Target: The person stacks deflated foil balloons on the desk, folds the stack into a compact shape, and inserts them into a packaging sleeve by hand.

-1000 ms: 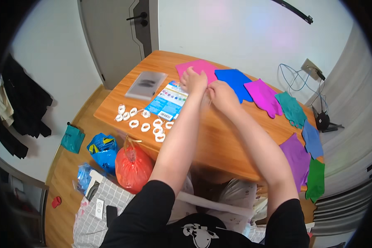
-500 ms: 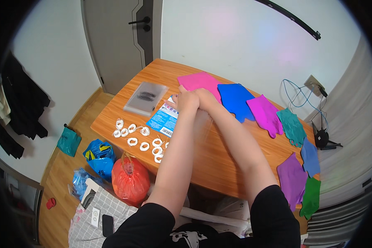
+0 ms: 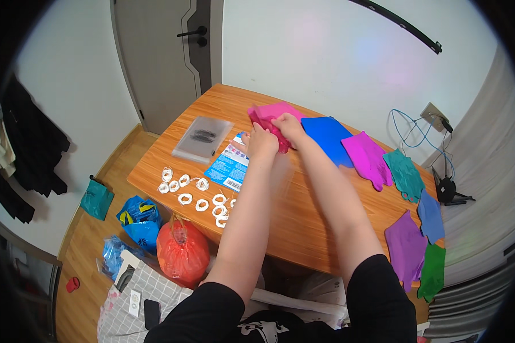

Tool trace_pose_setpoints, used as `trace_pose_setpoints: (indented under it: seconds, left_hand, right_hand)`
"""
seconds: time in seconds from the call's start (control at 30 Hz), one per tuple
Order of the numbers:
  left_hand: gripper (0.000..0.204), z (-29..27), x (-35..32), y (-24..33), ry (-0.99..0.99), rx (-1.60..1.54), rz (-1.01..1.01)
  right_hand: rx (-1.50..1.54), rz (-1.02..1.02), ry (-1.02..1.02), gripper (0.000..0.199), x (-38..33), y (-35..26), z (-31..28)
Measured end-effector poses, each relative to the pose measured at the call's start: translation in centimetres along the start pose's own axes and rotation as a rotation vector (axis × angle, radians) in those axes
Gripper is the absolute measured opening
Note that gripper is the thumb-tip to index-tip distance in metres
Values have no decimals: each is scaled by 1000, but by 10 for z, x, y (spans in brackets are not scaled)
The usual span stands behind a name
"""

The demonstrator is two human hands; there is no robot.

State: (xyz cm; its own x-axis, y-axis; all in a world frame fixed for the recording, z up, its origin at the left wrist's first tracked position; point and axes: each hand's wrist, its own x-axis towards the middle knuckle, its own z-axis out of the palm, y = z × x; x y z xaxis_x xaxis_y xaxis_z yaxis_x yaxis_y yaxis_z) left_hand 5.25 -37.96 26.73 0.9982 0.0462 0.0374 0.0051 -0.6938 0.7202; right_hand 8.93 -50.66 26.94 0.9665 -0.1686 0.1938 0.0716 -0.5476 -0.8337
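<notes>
A crumpled dark-pink piece of thin, cloth-like material [image 3: 282, 144] is between my two hands near the far side of the table. Closed around its left part is my left hand [image 3: 262, 140], beside a blue printed card [image 3: 226, 171]. My right hand [image 3: 290, 127] pinches the piece from the other side. Just behind lies a flat pink piece [image 3: 280, 108], partly covered by the dark-pink one. To the right rests a flat blue piece [image 3: 328, 137]. Whether the dark-pink piece is separate from the pink one, I cannot tell.
A stack of clear plastic sleeves [image 3: 200, 139] lies at the far left, with several white cord coils [image 3: 185, 199] nearer me. Magenta [image 3: 367, 160], teal [image 3: 404, 176], purple [image 3: 405, 246] and green [image 3: 432, 274] pieces line the right side. A red bag [image 3: 182, 251] stands beside the table.
My hands were crossed together over the card with no dark-pink piece visible. They have moved apart, the right one to the right, and the crumpled dark-pink piece now shows between them.
</notes>
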Motion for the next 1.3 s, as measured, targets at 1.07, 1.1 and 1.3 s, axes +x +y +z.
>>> trace_pose_setpoints:
  seconds: [1.07, 1.1, 1.3]
  left_hand:
    - [59, -1, -20, -2, -160, 337, 274]
    - [59, -2, -20, -2, -167, 335, 277]
    - [54, -13, -32, 26, -123, 340, 289]
  right_hand:
    - [430, -224, 709, 19, -121, -16, -302]
    - [147, -285, 625, 18, -154, -20, -284]
    - [-705, -237, -82, 25, -366, -33, -199]
